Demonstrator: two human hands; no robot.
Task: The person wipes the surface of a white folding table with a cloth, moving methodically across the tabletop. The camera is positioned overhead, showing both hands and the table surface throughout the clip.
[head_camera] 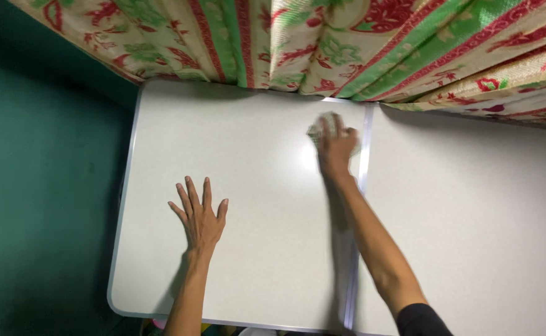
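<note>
Head view: right hand (336,148) clamps crumpled cloth (323,124), no clear axis; left hand (201,218) splayed flat on table (254,261)

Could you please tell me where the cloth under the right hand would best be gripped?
Probably at its far edge, from above: the crumpled cloth lies flat on the white table, the right hand covers its near part, and only that bunched edge shows.

No packages, labels, signs or screens show anywhere in this view.
</note>
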